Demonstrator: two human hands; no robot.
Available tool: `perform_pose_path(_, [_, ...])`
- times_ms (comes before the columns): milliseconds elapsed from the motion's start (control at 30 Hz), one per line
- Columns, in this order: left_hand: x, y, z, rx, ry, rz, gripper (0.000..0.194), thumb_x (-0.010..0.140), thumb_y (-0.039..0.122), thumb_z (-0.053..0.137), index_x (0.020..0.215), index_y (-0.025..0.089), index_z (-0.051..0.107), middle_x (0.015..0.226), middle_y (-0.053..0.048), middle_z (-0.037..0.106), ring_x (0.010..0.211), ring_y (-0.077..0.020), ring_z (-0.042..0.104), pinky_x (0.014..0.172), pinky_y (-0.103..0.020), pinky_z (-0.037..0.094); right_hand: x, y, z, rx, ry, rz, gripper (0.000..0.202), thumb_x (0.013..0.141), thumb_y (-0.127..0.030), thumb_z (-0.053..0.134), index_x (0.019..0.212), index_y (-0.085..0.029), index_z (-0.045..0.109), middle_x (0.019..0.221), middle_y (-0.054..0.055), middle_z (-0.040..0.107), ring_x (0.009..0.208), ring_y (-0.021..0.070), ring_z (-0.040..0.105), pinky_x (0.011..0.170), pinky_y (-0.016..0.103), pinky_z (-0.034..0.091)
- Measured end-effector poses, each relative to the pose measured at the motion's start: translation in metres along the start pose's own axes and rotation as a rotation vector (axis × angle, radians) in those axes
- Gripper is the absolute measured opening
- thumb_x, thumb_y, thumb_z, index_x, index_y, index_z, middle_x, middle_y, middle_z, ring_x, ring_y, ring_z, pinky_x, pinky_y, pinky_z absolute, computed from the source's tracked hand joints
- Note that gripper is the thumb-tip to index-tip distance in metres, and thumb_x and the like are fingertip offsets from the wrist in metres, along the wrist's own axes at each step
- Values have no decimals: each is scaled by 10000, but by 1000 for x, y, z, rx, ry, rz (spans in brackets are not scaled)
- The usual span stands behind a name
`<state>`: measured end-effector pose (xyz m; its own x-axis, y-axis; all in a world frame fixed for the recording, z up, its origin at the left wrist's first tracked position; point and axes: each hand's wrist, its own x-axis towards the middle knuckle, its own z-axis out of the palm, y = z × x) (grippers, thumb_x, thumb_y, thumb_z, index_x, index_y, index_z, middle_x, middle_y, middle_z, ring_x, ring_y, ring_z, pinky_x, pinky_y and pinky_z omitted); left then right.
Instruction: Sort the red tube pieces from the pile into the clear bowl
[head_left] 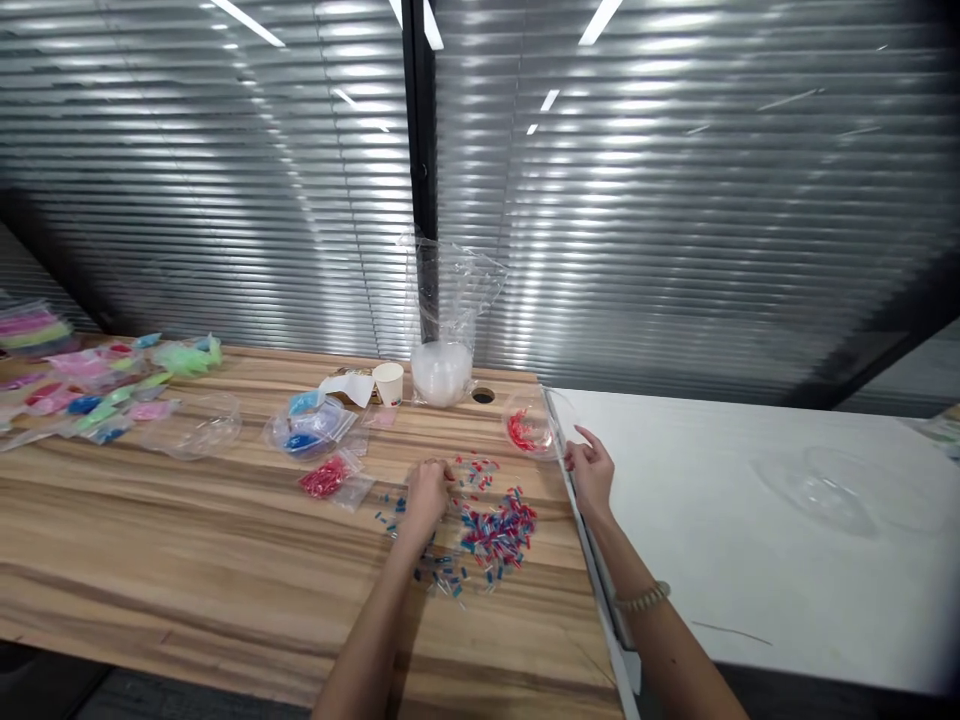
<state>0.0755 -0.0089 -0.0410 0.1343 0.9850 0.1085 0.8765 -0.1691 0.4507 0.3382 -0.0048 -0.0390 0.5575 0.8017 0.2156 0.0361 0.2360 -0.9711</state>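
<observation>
My left hand [427,492] is over the wooden table, fingers curled down and closed among scattered small blue-and-clear pieces [442,578]; whatever is in its fingertips is hidden. To its right lies a heap of small red and blue tube-like pieces [501,530], perhaps capsules, and a few red ones [477,468] lie just beyond. My right hand [591,472] hovers by the seam between the tables, thumb and fingertips pinched together, one finger raised. Beside its fingertips stands a clear plastic bowl [551,447] with red pieces [521,430] inside. Anything pinched there is too small to make out.
A bag of red pieces [325,478], a clear bowl holding blue packets [307,432], a paper cup [388,383] and bagged white bowls [441,374] stand farther back. Colourful packets [97,385] and an open clear container [196,428] are left. Clear lids [825,495] lie on the white table.
</observation>
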Motion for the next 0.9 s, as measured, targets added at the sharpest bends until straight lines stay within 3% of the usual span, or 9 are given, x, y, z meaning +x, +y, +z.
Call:
perform_pose_path(267, [-2, 5, -16, -17, 57, -17, 133, 742, 69, 517, 715, 150, 619, 795, -61, 641, 813, -184, 561, 746, -280, 388, -8, -1, -1, -52, -93, -81, 495, 751, -390, 569, 1164, -122, 514, 549, -61, 495, 484, 102, 469, 529, 236, 417])
perform_pose_path(400, [-1, 20, -18, -216, 240, 79, 120, 812, 123, 485, 755, 161, 584, 785, -39, 625, 798, -165, 556, 727, -258, 401, -9, -3, 1, -114, -93, -120, 480, 772, -377, 547, 1171, -113, 512, 561, -55, 499, 493, 111, 493, 563, 251, 435])
perform_pose_path(500, [-1, 42, -17, -241, 364, 221, 126, 857, 166, 456, 807, 166, 570, 809, -40, 609, 808, -164, 541, 743, -264, 404, -13, -4, 2, -156, -112, -161, 467, 779, -352, 535, 1176, -107, 515, 570, -50, 509, 498, 113, 500, 575, 257, 444])
perform_pose_path(600, [5, 64, -14, -121, 316, 385, 155, 884, 203, 447, 824, 172, 587, 812, -44, 611, 820, -172, 529, 769, -286, 389, -18, -5, 3, -176, -170, -218, 448, 788, -336, 522, 1170, -103, 523, 545, -59, 483, 487, 107, 478, 568, 253, 444])
perform_pose_path(700, [18, 76, -9, -16, 273, 465, 163, 886, 191, 450, 834, 174, 603, 851, -52, 622, 845, -178, 523, 782, -300, 381, -21, -6, 3, -157, -230, -237, 438, 796, -337, 514, 1164, -100, 525, 531, -62, 465, 481, 105, 467, 540, 244, 435])
perform_pose_path(900, [33, 71, -1, 85, 225, 474, 171, 872, 207, 486, 778, 182, 627, 821, -50, 641, 874, -193, 525, 830, -340, 366, -22, -6, 4, -144, -291, -274, 425, 800, -326, 499, 1174, -128, 522, 517, -68, 459, 466, 104, 466, 517, 240, 435])
